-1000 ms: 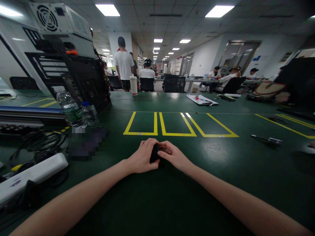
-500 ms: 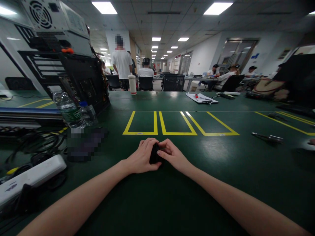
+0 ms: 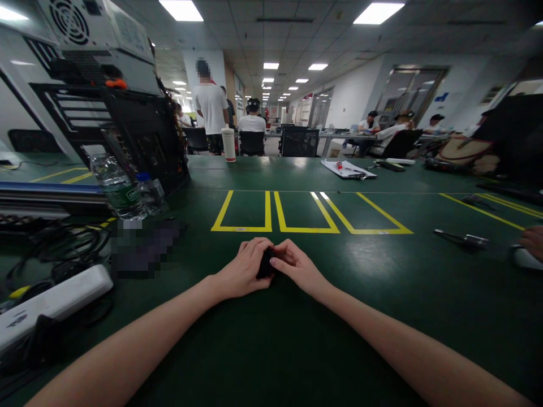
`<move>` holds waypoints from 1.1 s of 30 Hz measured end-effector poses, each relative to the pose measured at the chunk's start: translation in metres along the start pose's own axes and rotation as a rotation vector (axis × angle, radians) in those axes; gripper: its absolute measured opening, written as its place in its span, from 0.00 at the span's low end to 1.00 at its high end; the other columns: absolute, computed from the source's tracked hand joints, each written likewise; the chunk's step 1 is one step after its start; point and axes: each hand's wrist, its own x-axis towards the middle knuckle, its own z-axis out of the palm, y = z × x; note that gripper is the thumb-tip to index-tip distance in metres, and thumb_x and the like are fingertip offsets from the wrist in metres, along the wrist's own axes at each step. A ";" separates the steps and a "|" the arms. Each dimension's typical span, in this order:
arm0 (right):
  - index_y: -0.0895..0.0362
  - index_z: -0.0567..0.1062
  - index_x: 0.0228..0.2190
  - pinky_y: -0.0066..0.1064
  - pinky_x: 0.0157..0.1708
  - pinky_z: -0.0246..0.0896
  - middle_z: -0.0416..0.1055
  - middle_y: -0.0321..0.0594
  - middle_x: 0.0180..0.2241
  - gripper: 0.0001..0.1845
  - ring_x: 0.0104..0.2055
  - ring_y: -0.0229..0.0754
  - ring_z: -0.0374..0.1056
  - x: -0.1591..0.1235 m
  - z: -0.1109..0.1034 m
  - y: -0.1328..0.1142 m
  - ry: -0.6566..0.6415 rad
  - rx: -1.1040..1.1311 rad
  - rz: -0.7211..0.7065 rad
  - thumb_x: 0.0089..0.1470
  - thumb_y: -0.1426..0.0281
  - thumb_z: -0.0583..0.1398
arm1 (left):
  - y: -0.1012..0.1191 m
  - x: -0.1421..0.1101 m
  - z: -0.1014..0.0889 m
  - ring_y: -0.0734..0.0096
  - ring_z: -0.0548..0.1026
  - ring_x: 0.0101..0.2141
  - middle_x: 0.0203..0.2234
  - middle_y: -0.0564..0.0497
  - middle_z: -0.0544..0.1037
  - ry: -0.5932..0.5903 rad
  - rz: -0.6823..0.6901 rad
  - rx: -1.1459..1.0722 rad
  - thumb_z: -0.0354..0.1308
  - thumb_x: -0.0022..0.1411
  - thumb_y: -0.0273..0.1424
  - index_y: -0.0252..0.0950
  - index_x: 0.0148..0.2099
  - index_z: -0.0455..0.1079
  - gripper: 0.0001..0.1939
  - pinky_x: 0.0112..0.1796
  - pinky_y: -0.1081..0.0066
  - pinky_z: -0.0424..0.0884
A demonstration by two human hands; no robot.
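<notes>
A small black object (image 3: pixel 265 264) rests at the middle of the green table (image 3: pixel 271 339), largely covered by my fingers, so its kind does not show. My left hand (image 3: pixel 248 268) is wrapped round it from the left, thumb on the near side and fingers over the far side. From the right, my right hand (image 3: pixel 299 267) has its thumb and bent fingertips pinched at the object's right edge. Both hands lie low over the table, just in front of the yellow tape outlines (image 3: pixel 309 230).
To the left stand an open computer case (image 3: pixel 144 135), a water bottle (image 3: pixel 116 183), a smaller bottle (image 3: pixel 151 195) and a white power strip (image 3: pixel 59 299) among cables. A metal tool (image 3: pixel 462 238) lies right; another person's hand (image 3: pixel 533 242) shows at the right edge. Beyond are a clipboard (image 3: pixel 348 169) and white tumbler (image 3: pixel 228 145).
My left thumb has drawn in slightly to the left along the black object's near side. My right hand has barely moved. At the right edge, the other person's hand has come further into view.
</notes>
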 end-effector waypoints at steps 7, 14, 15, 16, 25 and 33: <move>0.55 0.63 0.40 0.40 0.46 0.59 0.63 0.39 0.41 0.15 0.45 0.42 0.62 0.001 -0.002 -0.004 -0.007 -0.037 0.063 0.48 0.67 0.58 | 0.000 0.000 -0.001 0.58 0.60 0.48 0.48 0.44 0.59 -0.008 -0.006 -0.010 0.57 0.51 0.30 0.38 0.53 0.46 0.30 0.47 0.56 0.57; 0.54 0.63 0.36 0.38 0.45 0.60 0.64 0.35 0.38 0.12 0.44 0.40 0.64 -0.002 -0.003 -0.004 -0.080 0.048 0.006 0.48 0.70 0.59 | 0.001 0.000 -0.002 0.58 0.59 0.49 0.48 0.44 0.59 -0.007 0.000 -0.002 0.57 0.51 0.29 0.38 0.53 0.46 0.30 0.47 0.56 0.57; 0.54 0.64 0.36 0.38 0.44 0.61 0.64 0.35 0.38 0.10 0.43 0.40 0.64 -0.001 -0.002 -0.003 -0.070 0.043 0.006 0.49 0.69 0.58 | 0.001 0.000 -0.001 0.59 0.60 0.49 0.48 0.44 0.59 0.004 0.003 0.001 0.57 0.51 0.28 0.38 0.53 0.46 0.31 0.47 0.57 0.57; 0.54 0.64 0.35 0.38 0.44 0.61 0.64 0.35 0.37 0.09 0.42 0.40 0.64 -0.001 -0.002 -0.002 -0.061 0.039 0.004 0.50 0.69 0.57 | 0.000 0.000 0.000 0.59 0.60 0.49 0.48 0.44 0.59 0.013 0.006 0.004 0.57 0.51 0.28 0.37 0.53 0.46 0.30 0.48 0.57 0.57; 0.55 0.63 0.39 0.39 0.47 0.58 0.63 0.38 0.41 0.13 0.46 0.41 0.62 -0.001 -0.002 -0.006 -0.046 -0.006 0.045 0.49 0.70 0.58 | -0.002 0.000 0.003 0.60 0.59 0.49 0.48 0.43 0.59 0.017 0.002 0.000 0.57 0.51 0.29 0.36 0.53 0.47 0.30 0.48 0.58 0.57; 0.54 0.64 0.35 0.36 0.44 0.61 0.64 0.35 0.37 0.09 0.42 0.39 0.64 0.000 -0.002 -0.002 -0.057 0.057 -0.014 0.49 0.69 0.58 | -0.002 -0.001 0.002 0.58 0.59 0.49 0.49 0.44 0.58 0.011 -0.001 -0.007 0.57 0.51 0.29 0.38 0.54 0.46 0.31 0.48 0.57 0.57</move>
